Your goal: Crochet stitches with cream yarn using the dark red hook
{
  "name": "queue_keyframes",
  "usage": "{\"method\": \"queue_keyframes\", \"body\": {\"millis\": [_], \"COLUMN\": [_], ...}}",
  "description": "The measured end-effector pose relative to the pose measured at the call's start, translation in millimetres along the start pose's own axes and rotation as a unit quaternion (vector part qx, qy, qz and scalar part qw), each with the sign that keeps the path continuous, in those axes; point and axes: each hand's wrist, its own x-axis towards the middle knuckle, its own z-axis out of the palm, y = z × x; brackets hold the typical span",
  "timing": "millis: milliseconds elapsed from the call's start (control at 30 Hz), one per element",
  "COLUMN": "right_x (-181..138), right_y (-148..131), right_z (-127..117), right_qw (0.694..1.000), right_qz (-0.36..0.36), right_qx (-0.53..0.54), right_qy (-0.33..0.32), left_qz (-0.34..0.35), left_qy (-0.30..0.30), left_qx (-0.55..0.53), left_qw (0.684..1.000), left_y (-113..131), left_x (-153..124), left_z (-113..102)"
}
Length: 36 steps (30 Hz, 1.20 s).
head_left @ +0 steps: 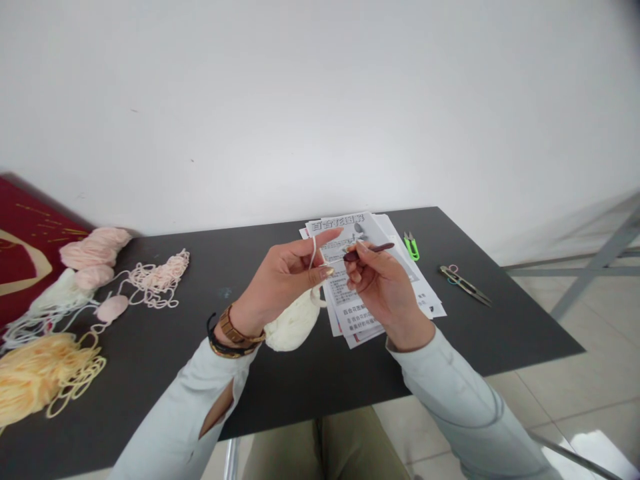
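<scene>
My left hand is raised over the black table, index finger stretched out with a white yarn strand looped over it, thumb and other fingers pinched on the strand. The strand drops to a white yarn ball lying under that hand. My right hand is closed on a dark crochet hook, its tip close to the left fingertips. Printed instruction sheets lie beneath both hands.
Pink yarn balls, a loose pink tangle, white yarn and yellow yarn lie at the table's left. A green thread snipper and small scissors lie to the right. White wall behind; tiled floor at right.
</scene>
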Motion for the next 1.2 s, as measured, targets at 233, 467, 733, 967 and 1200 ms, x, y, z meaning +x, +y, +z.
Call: {"method": "queue_keyframes", "body": {"millis": [233, 467, 733, 967, 1200], "right_x": [0.5, -1.8, -8.2, -12.6, -16.6], "right_y": [-7.1, -8.1, -9.9, -9.2, -6.1], "right_z": [-0.7, -1.9, -3.3, -8.2, -8.4], "right_qw": [0.997, 0.990, 0.957, 0.893, 0.826], "right_qz": [-0.062, -0.118, -0.240, -0.376, -0.465], "right_qx": [-0.035, -0.074, -0.162, -0.244, -0.310], "right_qy": [0.006, 0.000, -0.016, -0.047, -0.072], "left_qz": [-0.004, -0.002, -0.014, -0.020, -0.013], "left_qy": [-0.018, -0.024, -0.036, -0.036, -0.023], "left_qx": [-0.030, -0.052, -0.102, -0.113, -0.101], "left_qw": [0.999, 0.998, 0.994, 0.993, 0.995], "left_y": [5.6, 6.4, 9.9, 10.5, 7.4], "left_x": [-1.3, -2.4, -2.7, -2.8, -0.4], "left_z": [-2.7, -2.2, 0.4, 0.2, -1.3]}}
